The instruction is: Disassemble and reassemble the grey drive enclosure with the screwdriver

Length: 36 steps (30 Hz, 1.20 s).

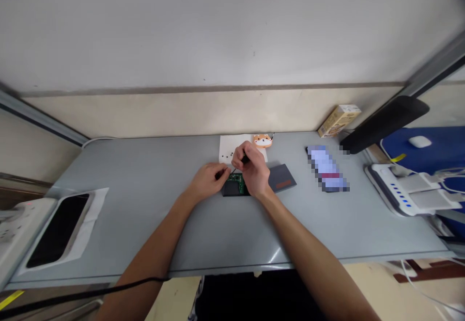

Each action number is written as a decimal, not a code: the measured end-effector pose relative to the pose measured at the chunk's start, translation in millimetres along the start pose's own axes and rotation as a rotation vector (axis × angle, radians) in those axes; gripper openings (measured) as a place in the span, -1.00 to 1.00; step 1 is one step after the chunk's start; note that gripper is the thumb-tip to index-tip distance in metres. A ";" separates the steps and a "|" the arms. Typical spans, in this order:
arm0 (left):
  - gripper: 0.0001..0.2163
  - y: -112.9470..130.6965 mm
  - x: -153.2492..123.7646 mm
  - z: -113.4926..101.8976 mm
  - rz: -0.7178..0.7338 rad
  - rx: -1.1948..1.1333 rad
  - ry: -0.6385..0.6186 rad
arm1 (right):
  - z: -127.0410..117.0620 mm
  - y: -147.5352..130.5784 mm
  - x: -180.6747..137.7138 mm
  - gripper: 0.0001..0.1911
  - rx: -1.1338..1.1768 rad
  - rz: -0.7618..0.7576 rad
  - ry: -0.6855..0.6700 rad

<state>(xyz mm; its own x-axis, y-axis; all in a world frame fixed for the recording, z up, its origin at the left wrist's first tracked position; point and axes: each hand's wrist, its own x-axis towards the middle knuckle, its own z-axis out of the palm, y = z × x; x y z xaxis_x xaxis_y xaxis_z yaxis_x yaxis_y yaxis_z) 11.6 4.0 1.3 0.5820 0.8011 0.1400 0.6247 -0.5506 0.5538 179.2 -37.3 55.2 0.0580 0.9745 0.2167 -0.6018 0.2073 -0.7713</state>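
My right hand [253, 169] grips a small black tool [246, 158], its fingers curled around the handle above a green circuit board [237, 182]. The board sits in a dark casing [229, 190], partly hidden by my right hand. My left hand [208, 181] pinches a small dark part [220, 175] at the board's left edge. Beside the casing lies a grey flat cover [282, 178] with an orange label. Behind my hands, several tiny black screws [228, 155] rest on a white paper sheet [228, 147].
An orange dog-faced figure [263, 140] stands by the paper. A pixelated item [326, 168], a cardboard box [339, 120] and a black lamp head [385, 123] are to the right. A tablet [58, 230] lies on white cloth at left. A white charging unit [399, 190] sits at the right edge.
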 end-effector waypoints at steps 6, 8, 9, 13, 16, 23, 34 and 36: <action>-0.68 0.8 -0.2 -0.8 -0.010 -0.009 0.001 | -1.8 2.3 2.0 -0.66 0.023 -0.026 -0.022; -0.67 0.9 0.0 -0.7 -0.005 -0.002 -0.001 | -1.9 2.7 2.0 -0.66 0.017 -0.033 -0.025; -0.67 1.0 0.2 -0.7 -0.003 0.002 0.000 | -1.7 2.7 1.8 -0.66 0.010 -0.032 -0.028; -0.67 1.6 0.6 -0.8 0.005 0.003 0.007 | -2.0 1.6 1.2 -0.65 -0.017 -0.017 -0.043; -0.67 1.3 0.1 -0.6 0.017 0.000 0.016 | -3.3 1.2 1.8 -0.65 -0.025 -0.026 -0.038; -0.69 0.1 -0.2 1.4 0.025 -0.001 0.032 | -4.0 3.3 2.5 -0.66 0.017 -0.008 -0.045; -0.69 6.4 -0.8 -3.8 0.025 -0.005 0.020 | -3.3 1.6 2.1 -0.65 0.001 -0.018 -0.016; -0.69 6.2 -1.1 -3.6 0.029 0.011 0.022 | -3.4 1.0 2.2 -0.65 0.016 -0.017 -0.020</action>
<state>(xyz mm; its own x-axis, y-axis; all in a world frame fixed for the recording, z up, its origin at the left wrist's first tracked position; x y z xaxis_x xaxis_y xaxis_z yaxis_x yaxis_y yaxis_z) 13.0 0.5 7.6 0.5887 0.7895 0.1736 0.6132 -0.5761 0.5404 181.4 -34.7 52.9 0.0522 0.9690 0.2415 -0.6133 0.2219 -0.7580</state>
